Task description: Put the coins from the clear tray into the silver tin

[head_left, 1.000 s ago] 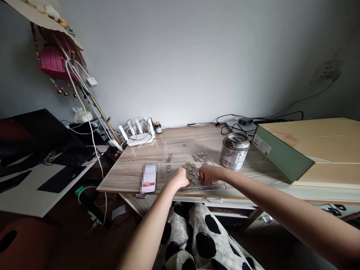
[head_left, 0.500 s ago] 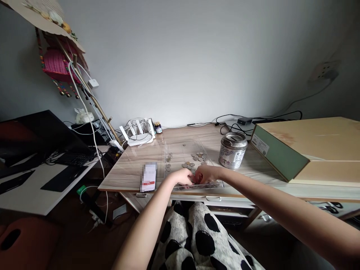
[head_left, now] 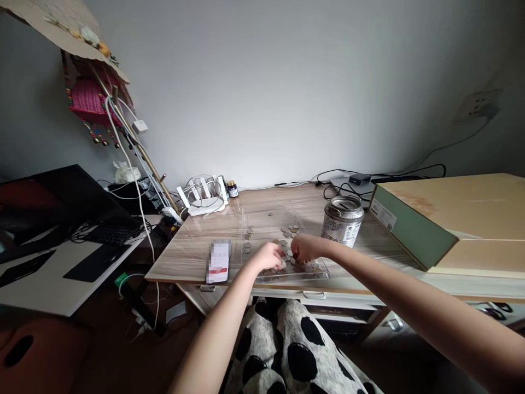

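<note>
left hand [head_left: 268, 256] and right hand [head_left: 302, 249] over coins [head_left: 287, 257] in clear tray [head_left: 324, 271], fingers curled, each grip unclear

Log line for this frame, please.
left hand: on coins in clear tray | right hand: fingers among coins | tin can: right of tray | phone: left

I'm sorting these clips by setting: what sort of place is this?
Probably a room at home used as a desk corner: a wooden desk against a plain wall, a white router with tangled cables, and both hands over coins beside a tin money box.
</note>
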`<state>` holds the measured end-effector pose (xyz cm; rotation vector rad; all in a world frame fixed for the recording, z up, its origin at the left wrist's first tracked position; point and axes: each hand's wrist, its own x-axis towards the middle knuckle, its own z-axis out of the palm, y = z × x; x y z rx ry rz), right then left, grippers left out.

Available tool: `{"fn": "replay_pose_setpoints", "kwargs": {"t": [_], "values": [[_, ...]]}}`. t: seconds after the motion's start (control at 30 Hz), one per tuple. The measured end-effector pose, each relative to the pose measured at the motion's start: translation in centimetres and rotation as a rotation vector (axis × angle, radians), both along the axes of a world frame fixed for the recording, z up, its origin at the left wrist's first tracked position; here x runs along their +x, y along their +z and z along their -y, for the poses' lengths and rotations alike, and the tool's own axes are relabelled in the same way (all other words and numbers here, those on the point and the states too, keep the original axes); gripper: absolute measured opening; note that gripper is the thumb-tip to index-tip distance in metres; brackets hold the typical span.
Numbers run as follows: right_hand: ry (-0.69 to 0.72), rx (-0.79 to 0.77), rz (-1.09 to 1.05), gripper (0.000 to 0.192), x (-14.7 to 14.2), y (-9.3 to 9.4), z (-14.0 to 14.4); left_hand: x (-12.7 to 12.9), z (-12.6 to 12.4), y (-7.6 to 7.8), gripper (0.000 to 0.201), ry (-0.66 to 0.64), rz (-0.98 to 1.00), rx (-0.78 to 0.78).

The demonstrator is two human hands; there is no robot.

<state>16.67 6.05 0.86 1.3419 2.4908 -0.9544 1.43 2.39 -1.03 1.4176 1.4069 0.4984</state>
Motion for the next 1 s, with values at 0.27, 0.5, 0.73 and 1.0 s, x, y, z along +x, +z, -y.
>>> {"fn": "replay_pose_setpoints", "kwargs": {"t": [0.27, 0.5, 0.73, 1.0], "values": [[-0.101, 0.352, -0.103, 0.014, -0.7, 4.6, 0.7, 1.7, -0.4, -0.5, 0.028, 0.527, 0.923, -0.436], [0.254, 0.408, 0.370, 0.021, 0.9, 2.1, 2.9, 0.3, -0.5, -0.5, 0.028, 0.605, 1.210, -0.438], [0.285, 0.394, 0.374, 0.016, 1.0, 1.6, 2.7, 0.3, -0.5, -1.0, 0.021, 0.749, 1.327, -0.392], [0.287, 0.337, 0.498, 0.016, 0.0, 1.9, 3.0, 0.6, -0.6, -1.6, 0.016, 0.748, 1.295, -0.363]]}}
